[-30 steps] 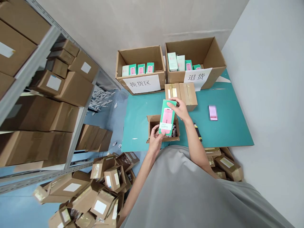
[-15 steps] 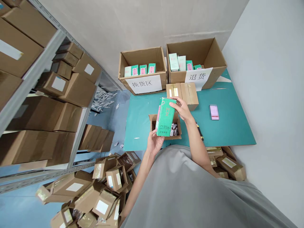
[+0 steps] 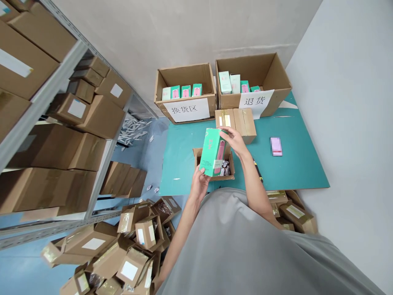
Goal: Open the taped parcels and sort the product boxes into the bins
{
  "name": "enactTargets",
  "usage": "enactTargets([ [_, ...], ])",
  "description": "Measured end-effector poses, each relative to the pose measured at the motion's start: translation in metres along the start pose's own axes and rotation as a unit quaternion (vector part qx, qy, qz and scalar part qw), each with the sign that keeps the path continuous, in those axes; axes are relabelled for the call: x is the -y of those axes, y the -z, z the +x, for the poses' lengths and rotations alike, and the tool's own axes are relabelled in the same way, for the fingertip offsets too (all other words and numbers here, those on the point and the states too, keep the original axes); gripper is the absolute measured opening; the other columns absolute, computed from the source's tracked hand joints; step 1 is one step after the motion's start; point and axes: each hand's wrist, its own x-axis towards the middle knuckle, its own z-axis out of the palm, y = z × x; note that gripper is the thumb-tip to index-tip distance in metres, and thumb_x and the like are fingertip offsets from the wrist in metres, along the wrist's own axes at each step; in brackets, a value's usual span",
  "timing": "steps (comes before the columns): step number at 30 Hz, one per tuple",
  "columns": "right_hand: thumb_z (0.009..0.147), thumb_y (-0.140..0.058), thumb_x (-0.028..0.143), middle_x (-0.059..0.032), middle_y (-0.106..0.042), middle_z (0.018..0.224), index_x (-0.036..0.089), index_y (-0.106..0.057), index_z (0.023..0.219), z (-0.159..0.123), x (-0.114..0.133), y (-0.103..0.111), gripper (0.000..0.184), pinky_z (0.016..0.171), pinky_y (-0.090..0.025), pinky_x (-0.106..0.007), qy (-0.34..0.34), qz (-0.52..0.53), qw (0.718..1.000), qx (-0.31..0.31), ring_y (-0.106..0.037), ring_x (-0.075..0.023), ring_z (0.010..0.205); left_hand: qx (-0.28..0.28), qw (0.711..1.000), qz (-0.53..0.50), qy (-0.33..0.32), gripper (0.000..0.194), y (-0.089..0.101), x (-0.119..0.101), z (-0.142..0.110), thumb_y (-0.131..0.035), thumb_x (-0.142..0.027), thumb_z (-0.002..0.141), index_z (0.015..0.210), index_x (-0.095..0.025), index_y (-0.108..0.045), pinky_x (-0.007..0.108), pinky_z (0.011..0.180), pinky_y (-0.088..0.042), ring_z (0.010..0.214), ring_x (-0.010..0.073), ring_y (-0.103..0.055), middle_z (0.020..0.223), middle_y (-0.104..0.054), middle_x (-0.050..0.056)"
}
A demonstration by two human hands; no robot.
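I hold a green and pink product box (image 3: pixel 212 152) upright between both hands, above a small open cardboard box (image 3: pixel 198 157) on the teal mat (image 3: pixel 291 164). My left hand (image 3: pixel 199 185) grips its lower end from below. My right hand (image 3: pixel 233 141) pinches its top end. The green side and a strip of the pink front face me. Crumpled wrapping shows inside the small open box.
Two big open cartons with paper signs, the left carton (image 3: pixel 187 92) and the right carton (image 3: pixel 254 82), stand at the back holding similar green boxes. A closed brown box (image 3: pixel 236 121) lies before them. Shelves of cartons (image 3: pixel 55 123) fill the left; small parcels (image 3: pixel 123 250) pile on the floor.
The product box has been turning in my hands: first its pink front faced me, then its green side, now the green side with the pink front at the edge.
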Motion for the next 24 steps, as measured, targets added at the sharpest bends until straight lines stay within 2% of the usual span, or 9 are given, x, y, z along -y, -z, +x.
enactTargets([
  [3,0.082,-0.09,0.078,-0.0053,-0.075,0.152,0.032,-0.083,0.11,-0.002,0.0,0.003,0.054,0.122,-0.057,-0.052,-0.005,0.019,1.0,0.014,-0.065,-0.0322,0.146,0.012,0.996,-0.056,0.061,0.039,0.004,0.0,0.002,-0.087,-0.039,0.086,0.118,-0.019,-0.079,0.026,0.079,-0.066,0.095,0.0199,-0.081,0.117,-0.086,0.008],
  [5,0.082,-0.09,0.078,-0.005,-0.077,0.149,0.033,-0.083,0.113,-0.002,-0.003,0.004,0.055,0.117,-0.06,-0.052,-0.018,0.026,0.999,0.027,-0.068,-0.0321,0.141,0.014,0.993,-0.07,0.091,0.039,0.006,0.001,0.002,-0.084,-0.038,0.089,0.121,-0.017,-0.078,0.029,0.082,-0.067,0.095,0.0209,-0.082,0.115,-0.086,0.009],
  [8,0.081,-0.091,0.076,-0.0062,-0.081,0.137,0.032,-0.084,0.113,-0.001,-0.009,0.003,0.055,0.112,-0.062,-0.051,-0.011,0.008,1.0,0.01,-0.073,-0.0322,0.131,0.009,0.995,-0.055,0.077,0.049,0.009,0.003,0.003,-0.086,-0.034,0.087,0.132,-0.019,-0.075,0.03,0.089,-0.065,0.099,0.0203,-0.081,0.117,-0.085,0.008],
  [12,0.077,-0.093,0.077,-0.007,-0.083,0.125,0.031,-0.085,0.106,0.002,-0.021,0.003,0.055,0.113,-0.06,-0.054,0.005,-0.036,0.998,-0.049,-0.074,-0.0333,0.124,0.005,0.999,-0.004,0.044,0.079,0.01,0.007,0.003,-0.096,-0.028,0.08,0.153,-0.028,-0.063,0.032,0.108,-0.059,0.11,0.0183,-0.08,0.119,-0.084,0.004],
  [15,0.076,-0.093,0.076,-0.0074,-0.083,0.121,0.03,-0.085,0.105,0.004,-0.027,0.004,0.055,0.108,-0.061,-0.053,0.001,-0.039,0.998,-0.056,-0.075,-0.0327,0.118,-0.006,0.999,0.026,0.037,0.089,0.008,0.009,0.002,-0.102,-0.024,0.075,0.154,-0.03,-0.061,0.032,0.111,-0.057,0.113,0.0184,-0.08,0.114,-0.084,0.002],
  [21,0.079,-0.09,0.077,-0.0072,-0.083,0.124,0.03,-0.084,0.109,0.003,-0.023,0.001,0.057,0.107,-0.062,-0.049,-0.009,-0.038,0.998,-0.043,-0.075,-0.0309,0.118,-0.028,0.999,0.026,0.022,0.08,0.007,0.011,0.005,-0.104,-0.023,0.073,0.143,-0.03,-0.066,0.034,0.103,-0.061,0.108,0.0213,-0.082,0.118,-0.085,0.004],
  [24,0.082,-0.087,0.081,-0.0069,-0.082,0.126,0.03,-0.083,0.11,0.003,-0.018,0.003,0.059,0.111,-0.061,-0.049,-0.012,-0.033,0.999,-0.037,-0.074,-0.0304,0.121,-0.024,0.999,0.009,0.023,0.065,0.01,0.01,0.008,-0.1,-0.03,0.077,0.134,-0.027,-0.071,0.031,0.099,-0.063,0.108,0.0202,-0.081,0.119,-0.085,0.004],
])
